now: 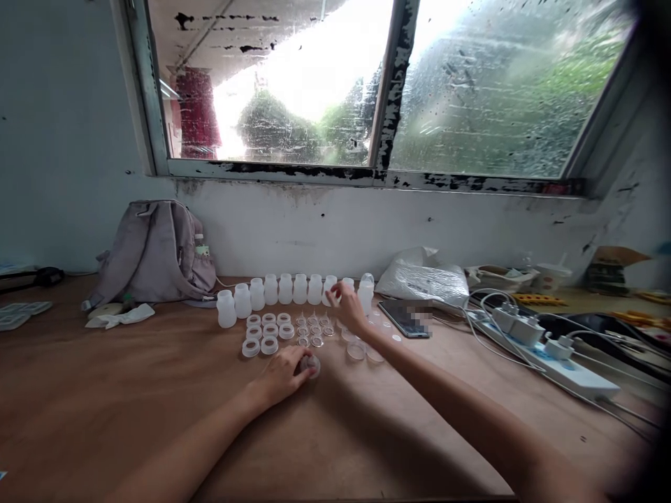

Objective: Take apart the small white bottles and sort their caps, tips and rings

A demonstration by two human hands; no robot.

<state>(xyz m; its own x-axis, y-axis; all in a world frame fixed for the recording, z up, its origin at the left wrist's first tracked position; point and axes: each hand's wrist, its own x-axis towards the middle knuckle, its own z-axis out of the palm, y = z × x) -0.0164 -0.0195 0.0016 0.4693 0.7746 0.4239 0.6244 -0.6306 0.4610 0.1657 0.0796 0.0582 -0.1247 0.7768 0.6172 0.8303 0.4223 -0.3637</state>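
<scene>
My left hand (287,372) rests low over the table, its fingers closed round a small round translucent piece (311,367). Farther forward, my right hand (347,302) reaches to the row of frosted bottles (286,288), in front of one near the right end; whether its fingers touch that bottle is unclear. One bottle with a clear domed cap (365,288) ends the row. Between the hands lie clear nipple-like pieces (316,340). White rings (269,344) sit to their left, and clear round covers (356,351) lie below my right wrist.
A grey backpack (149,255) stands at the back left, with a crumpled tissue (126,316) before it. On the right are a phone (405,319), a silvery plastic bag (424,276) and a white power strip (566,374) with plugs and loose cables.
</scene>
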